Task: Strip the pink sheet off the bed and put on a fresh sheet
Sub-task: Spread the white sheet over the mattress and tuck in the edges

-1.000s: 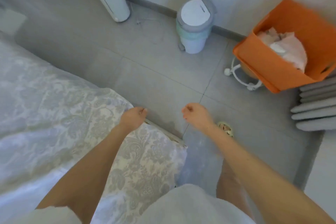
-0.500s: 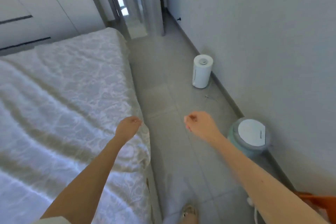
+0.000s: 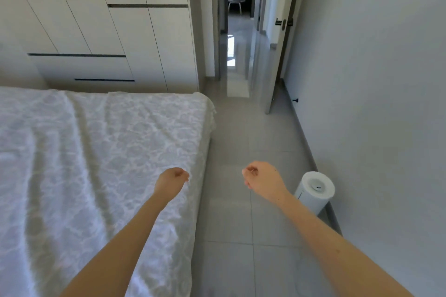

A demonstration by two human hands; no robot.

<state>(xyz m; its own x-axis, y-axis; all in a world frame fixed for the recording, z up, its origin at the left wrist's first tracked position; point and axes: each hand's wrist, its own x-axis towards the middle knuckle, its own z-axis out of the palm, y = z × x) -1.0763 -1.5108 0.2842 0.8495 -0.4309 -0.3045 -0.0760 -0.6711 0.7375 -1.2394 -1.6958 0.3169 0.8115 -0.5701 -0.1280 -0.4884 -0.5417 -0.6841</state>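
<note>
- Within the last second the view has swung up, from the floor and an orange basket holding pinkish cloth to a look along the bed point(image 3: 96, 164) towards the open door point(image 3: 281, 38).
- The pink sheet and the basket are out of view now. Judging by that cloth in the basket, the stripping looks done.
- The bed carries a white, patterned, creased cloth that reaches its far corner. From this angle I cannot tell whether it is the fresh sheet or the mattress's own cover.
- Both forearms stay stretched forward, level with each other as before.
- The left grip point(image 3: 172, 179) hangs over the bed's edge. The right grip point(image 3: 261, 181) hangs over the floor tiles, near a white cylinder point(image 3: 315, 190) by the wall.
- Each grip has its fingers curled together into a loose fist, holding and touching nothing.
</note>
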